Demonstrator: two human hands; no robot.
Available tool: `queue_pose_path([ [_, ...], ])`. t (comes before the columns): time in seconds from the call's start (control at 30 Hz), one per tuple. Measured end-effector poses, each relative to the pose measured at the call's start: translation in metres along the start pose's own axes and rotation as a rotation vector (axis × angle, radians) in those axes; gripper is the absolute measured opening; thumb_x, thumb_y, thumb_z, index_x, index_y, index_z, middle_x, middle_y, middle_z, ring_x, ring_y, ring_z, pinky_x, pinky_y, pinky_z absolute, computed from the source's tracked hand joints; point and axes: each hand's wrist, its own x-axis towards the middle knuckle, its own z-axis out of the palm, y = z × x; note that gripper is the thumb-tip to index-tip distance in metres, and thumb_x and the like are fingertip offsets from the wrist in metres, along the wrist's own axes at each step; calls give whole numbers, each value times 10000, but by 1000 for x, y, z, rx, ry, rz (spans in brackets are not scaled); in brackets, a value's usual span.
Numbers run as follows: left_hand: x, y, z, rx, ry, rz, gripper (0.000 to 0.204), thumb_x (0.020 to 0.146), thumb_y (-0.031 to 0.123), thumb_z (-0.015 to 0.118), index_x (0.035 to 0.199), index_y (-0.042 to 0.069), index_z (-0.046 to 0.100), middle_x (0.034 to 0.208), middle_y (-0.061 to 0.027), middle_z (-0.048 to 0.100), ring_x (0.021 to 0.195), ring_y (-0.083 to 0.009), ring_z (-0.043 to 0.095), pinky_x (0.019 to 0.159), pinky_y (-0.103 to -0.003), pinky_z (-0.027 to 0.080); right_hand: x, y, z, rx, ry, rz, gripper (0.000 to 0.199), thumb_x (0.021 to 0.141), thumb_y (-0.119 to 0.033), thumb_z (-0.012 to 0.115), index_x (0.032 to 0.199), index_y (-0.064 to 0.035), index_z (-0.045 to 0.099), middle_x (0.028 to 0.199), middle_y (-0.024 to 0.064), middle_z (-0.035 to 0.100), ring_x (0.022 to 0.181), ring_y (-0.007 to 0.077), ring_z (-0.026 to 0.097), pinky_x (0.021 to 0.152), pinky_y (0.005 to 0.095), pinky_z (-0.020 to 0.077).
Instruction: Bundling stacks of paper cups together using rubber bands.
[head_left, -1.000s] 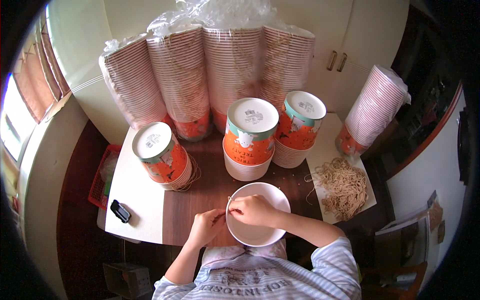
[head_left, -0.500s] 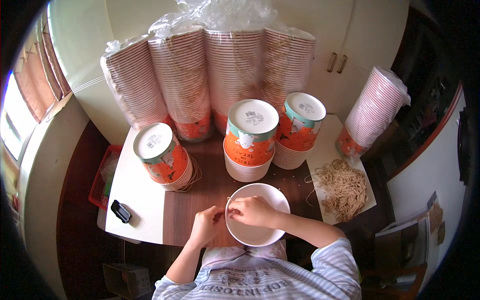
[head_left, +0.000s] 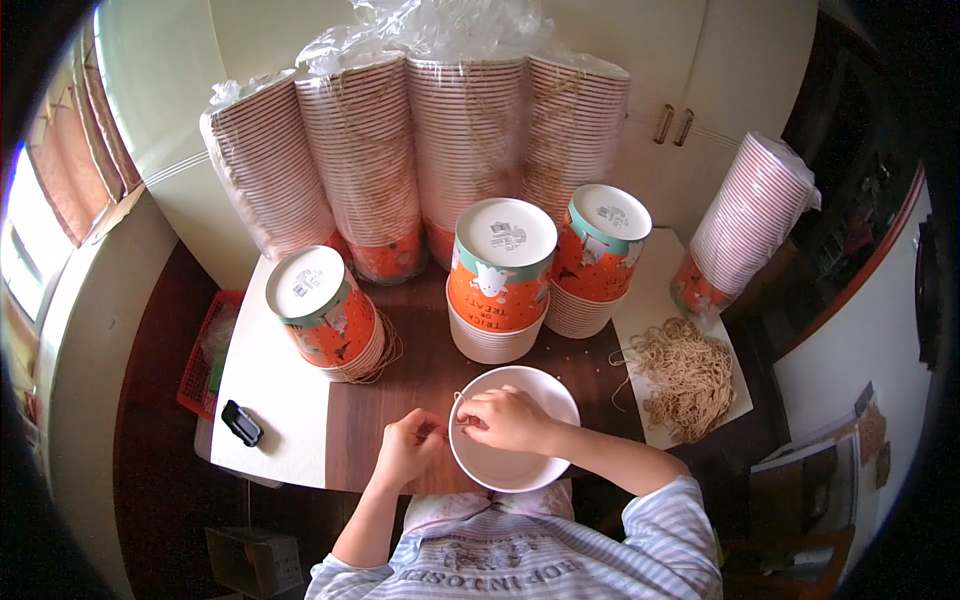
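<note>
A white-lined paper bucket (head_left: 512, 472) stands mouth up at the table's near edge, in front of my body. My right hand (head_left: 507, 420) reaches over its mouth, fingertips pinched at the inner left wall. A bit of tan cord (head_left: 459, 396) loops up at the rim by those fingertips. Just outside the bucket's left side, my left hand (head_left: 405, 447) has its fingers bent together; whatever they hold is too small to make out. Farther right, a tangled heap of tan cord (head_left: 685, 380) lies on a white part of the tabletop.
Upside-down orange bucket stacks stand at the left (head_left: 325, 325), middle (head_left: 500, 285) and right (head_left: 597, 250). Behind them rise tall plastic-wrapped bucket stacks (head_left: 360, 150), with another wrapped stack (head_left: 745, 215) at far right. A small black tray (head_left: 242, 424) lies near the left edge.
My left hand has shifted slightly up. The right hand stays at the bucket's left wall with almost no movement.
</note>
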Motion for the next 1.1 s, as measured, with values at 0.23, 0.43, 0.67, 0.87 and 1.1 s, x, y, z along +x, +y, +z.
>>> queue_pose_path([
  [0.23,-2,-13,-17,-485,-97,-160,62,771,-15,497,732,9,538,816,-52,607,807,-80,539,709,-189,415,0,-2,-6,89,45,-8,116,709,-137,583,820,-139,615,772,-16,617,780,171,585,736,343,384],
  [0.43,2,6,-31,-975,-221,3,53,715,38,503,740,48,548,848,-120,610,994,-243,522,943,-393,347,-12,2,-11,-417,151,-148,98,671,-114,577,763,-130,607,710,7,580,716,166,560,675,333,377],
  [0.67,10,12,-41,-1302,-321,65,79,778,107,498,715,59,490,678,-60,524,674,-178,492,729,-336,401,-27,-3,-17,-650,114,-159,44,657,-148,571,628,-131,544,667,12,530,717,180,542,662,332,372],
  [0.87,12,37,-48,-1151,-200,30,65,808,42,536,858,5,554,756,-54,566,698,-123,520,647,-241,428,-31,-10,-39,-415,176,-121,59,702,-157,616,677,-111,590,793,24,529,786,193,524,713,357,392],
  [1.1,20,50,-17,-332,-358,-10,200,789,47,621,974,-17,580,883,-21,598,784,-57,543,701,-201,454,-17,-17,-59,234,102,-167,93,790,-125,591,761,-40,569,840,39,563,809,223,539,753,341,420],
])
